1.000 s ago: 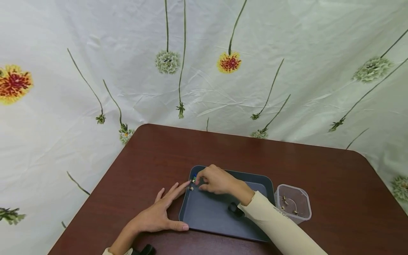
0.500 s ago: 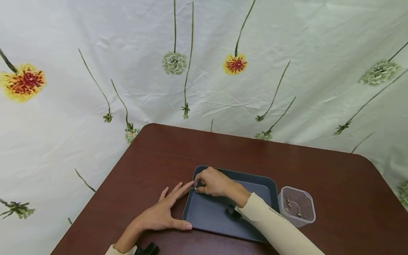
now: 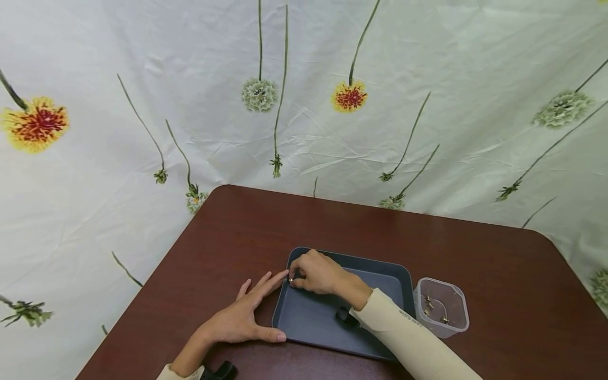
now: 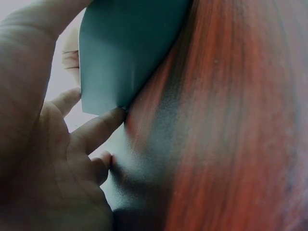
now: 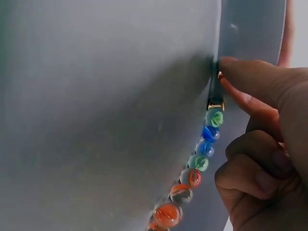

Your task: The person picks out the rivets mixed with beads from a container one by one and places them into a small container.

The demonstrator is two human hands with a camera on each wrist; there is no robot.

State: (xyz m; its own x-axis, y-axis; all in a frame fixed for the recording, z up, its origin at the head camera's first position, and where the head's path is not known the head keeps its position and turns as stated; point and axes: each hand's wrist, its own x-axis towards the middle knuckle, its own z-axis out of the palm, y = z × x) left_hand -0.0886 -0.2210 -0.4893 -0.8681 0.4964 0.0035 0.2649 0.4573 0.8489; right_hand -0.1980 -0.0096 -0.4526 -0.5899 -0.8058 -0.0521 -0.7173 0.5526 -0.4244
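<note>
My right hand [image 3: 315, 272] reaches over the left side of a dark blue-grey tray [image 3: 328, 327]. In the right wrist view its thumb and index finger pinch a small brass-coloured metal piece [image 5: 220, 75], mostly hidden between the fingertips, against the tray wall. Another brass-coloured piece [image 5: 215, 104] ends a curved row of glass marbles along that wall, green, blue and orange inside, such as the green marble [image 5: 214, 117] and an orange marble [image 5: 168, 214]. My left hand [image 3: 239, 319] lies spread at the tray's left side, fingertips touching the rim and thumb at the near corner.
A clear plastic container [image 3: 442, 303] stands against the tray's right side, with several brass-coloured pieces in it. The tray sits on a reddish-brown table [image 3: 237, 227]. Behind the table hangs a white flower-printed cloth [image 3: 209, 126].
My right hand has shifted slightly along the tray's left wall towards the nearer metal piece, and its thumb and finger have closed on it. The left hand stays at the rim. The head view shifted slightly.
</note>
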